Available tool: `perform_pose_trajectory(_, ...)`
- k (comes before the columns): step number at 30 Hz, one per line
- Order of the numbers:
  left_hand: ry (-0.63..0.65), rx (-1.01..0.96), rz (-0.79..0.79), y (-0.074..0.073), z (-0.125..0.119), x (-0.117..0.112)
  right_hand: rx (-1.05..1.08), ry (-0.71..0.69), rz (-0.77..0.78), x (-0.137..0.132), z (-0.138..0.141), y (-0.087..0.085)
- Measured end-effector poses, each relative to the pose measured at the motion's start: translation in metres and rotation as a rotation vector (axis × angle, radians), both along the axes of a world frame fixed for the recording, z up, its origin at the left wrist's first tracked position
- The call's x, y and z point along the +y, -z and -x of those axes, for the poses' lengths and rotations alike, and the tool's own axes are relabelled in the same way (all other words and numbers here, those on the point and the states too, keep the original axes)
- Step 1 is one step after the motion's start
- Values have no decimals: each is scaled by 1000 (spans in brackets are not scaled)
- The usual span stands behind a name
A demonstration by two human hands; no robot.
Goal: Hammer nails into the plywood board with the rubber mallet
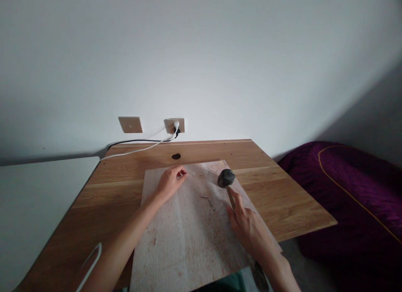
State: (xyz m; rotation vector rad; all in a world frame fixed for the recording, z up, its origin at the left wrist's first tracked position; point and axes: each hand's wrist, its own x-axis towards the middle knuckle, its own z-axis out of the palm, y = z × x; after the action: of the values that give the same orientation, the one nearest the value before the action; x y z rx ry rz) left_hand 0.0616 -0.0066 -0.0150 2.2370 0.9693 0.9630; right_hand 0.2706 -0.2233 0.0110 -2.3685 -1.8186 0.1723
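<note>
A wooden board (182,237) with a pale, stained face lies in front of me. My left hand (169,182) is over its far left part, thumb and fingers pinched together on what looks like a thin nail, small and partly hidden by the fingertips. My right hand (246,220) is closed round the wooden handle of a mallet (226,178), whose round black head is over the board's right side. Between the hands, loose nails (210,202) lie on the board, and further small shiny pieces (209,172) are near its far edge.
The board rests on a wooden table (282,200) against the wall. White and black cables (141,149) run to a wall socket (171,125). A round hole (176,156) pierces the tabletop. A white surface (37,208) adjoins at left; purple fabric (345,191) lies right.
</note>
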Motion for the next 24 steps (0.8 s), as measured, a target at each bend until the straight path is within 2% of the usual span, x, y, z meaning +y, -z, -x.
perform_pose_trajectory(6,34,-97,86,3,1,6,3,3,-24,-1,0,0)
perform_pose_trajectory(24,41,-87,88,2,2,6,15,-7,-68,-1,-1,2)
